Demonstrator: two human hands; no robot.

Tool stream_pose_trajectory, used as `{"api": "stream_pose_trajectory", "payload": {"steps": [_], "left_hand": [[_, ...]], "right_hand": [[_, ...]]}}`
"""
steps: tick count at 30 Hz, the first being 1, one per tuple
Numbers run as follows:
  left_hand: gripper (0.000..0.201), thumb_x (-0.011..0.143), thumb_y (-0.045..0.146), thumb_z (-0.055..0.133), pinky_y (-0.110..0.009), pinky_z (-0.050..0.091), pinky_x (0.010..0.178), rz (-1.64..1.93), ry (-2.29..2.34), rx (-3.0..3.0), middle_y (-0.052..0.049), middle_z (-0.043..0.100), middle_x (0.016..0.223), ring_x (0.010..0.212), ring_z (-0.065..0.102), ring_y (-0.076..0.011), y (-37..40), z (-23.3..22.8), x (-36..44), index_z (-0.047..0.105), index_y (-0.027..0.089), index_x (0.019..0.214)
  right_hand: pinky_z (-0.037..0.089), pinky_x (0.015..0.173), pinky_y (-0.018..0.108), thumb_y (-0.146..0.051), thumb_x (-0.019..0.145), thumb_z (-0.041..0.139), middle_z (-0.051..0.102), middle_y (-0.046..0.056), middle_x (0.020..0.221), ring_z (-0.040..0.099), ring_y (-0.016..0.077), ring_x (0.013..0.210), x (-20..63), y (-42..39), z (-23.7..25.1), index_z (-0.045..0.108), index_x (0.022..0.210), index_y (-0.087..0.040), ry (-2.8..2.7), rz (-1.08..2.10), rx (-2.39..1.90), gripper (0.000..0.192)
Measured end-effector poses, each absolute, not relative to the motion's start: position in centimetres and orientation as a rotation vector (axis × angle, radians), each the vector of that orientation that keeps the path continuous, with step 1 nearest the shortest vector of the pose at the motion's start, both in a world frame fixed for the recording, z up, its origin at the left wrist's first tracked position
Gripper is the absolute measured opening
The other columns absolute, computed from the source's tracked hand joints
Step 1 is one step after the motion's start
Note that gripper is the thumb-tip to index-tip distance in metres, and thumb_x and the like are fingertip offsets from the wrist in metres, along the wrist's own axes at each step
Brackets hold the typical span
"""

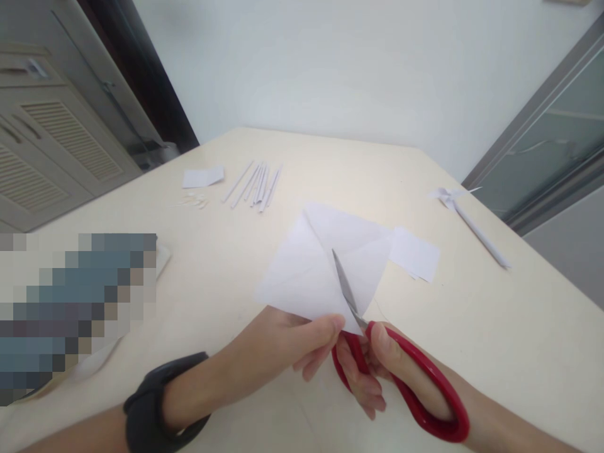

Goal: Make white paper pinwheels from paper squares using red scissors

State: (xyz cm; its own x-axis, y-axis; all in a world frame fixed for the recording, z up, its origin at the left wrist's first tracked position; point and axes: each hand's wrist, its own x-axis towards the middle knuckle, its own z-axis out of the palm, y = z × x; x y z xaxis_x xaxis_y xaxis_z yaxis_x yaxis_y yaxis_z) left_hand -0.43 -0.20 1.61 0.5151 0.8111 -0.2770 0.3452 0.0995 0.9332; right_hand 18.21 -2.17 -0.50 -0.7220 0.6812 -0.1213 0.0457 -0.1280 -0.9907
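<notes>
Left hand [287, 340] pinches the near edge of a white paper sheet [311, 264], held just above the worktop [495, 327]. Right hand [377, 371], grip closed through red scissors [401, 377], blades lying across the sheet.

Left hand [287, 343]: pinches the near edge of a creased paper [325, 264] above the table [495, 327].
Right hand [391, 371]: grips red scissors [401, 377], blades cutting into the paper.
Beyond: paper sticks [255, 184], pinwheel [467, 220].
</notes>
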Motion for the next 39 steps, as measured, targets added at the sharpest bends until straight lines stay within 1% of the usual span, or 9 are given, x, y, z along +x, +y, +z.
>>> {"api": "stream_pose_trajectory", "payload": {"steps": [7,13,21,29,33,39], "left_hand": [[0.05,0.085,0.036,0.039,-0.023,0.034,0.049,0.425,1.069,1.478,0.003,0.038,0.041,0.043,0.04,-0.009,-0.2,1.8,-0.4,0.037,0.018,0.038],[0.05,0.084,0.037,0.039,-0.023,0.034,0.049,0.427,1.074,1.473,0.003,0.039,0.041,0.043,0.039,-0.0091,-0.3,1.6,-0.4,0.037,0.018,0.039],[0.05,0.085,0.038,0.039,-0.023,0.034,0.048,0.44,1.06,1.473,0.003,0.038,0.041,0.043,0.039,-0.009,-0.3,1.6,-0.5,0.036,0.018,0.039],[0.05,0.084,0.039,0.039,-0.023,0.034,0.049,0.406,1.099,1.472,0.003,0.038,0.042,0.044,0.04,-0.0091,-0.3,1.9,-0.4,0.036,0.018,0.039],[0.049,0.085,0.036,0.038,-0.022,0.035,0.051,0.39,1.076,1.481,0.003,0.038,0.042,0.045,0.04,-0.0092,-0.2,2.1,-0.5,0.037,0.018,0.039],[0.049,0.085,0.037,0.039,-0.022,0.035,0.049,0.406,1.082,1.467,0.003,0.038,0.042,0.044,0.039,-0.0089,-0.2,2.0,-0.4,0.037,0.018,0.039]], "right_hand": [[0.041,0.056,0.024,-0.058,0.091,0.018,0.039,-0.002,0.057,0.042,0.0097,0.052,18.1,-2.2,-0.2,0.042,0.067,-0.017,-1.695,1.88,-0.796,0.053],[0.042,0.056,0.022,-0.058,0.091,0.021,0.042,-0.002,0.057,0.046,0.0093,0.054,18.1,-2.0,-0.2,0.041,0.065,-0.017,-1.765,1.821,-0.816,0.052],[0.039,0.051,0.02,-0.06,0.09,0.019,0.044,-0.002,0.055,0.046,0.0089,0.052,18.5,-2.2,-1.0,0.041,0.063,-0.017,-1.817,1.771,-0.834,0.055],[0.04,0.054,0.022,-0.059,0.091,0.013,0.04,-0.003,0.049,0.044,0.0081,0.046,18.3,-2.1,-1.2,0.04,0.059,-0.018,-1.796,1.821,-0.835,0.059],[0.04,0.056,0.023,-0.058,0.092,0.016,0.04,-0.004,0.046,0.044,0.0081,0.045,18.2,-2.1,-1.0,0.043,0.06,-0.017,-1.784,1.813,-0.837,0.058],[0.04,0.055,0.022,-0.057,0.092,0.021,0.037,-0.004,0.043,0.044,0.0087,0.045,18.1,-2.1,-0.3,0.042,0.056,-0.018,-1.785,1.811,-0.866,0.057]]}}
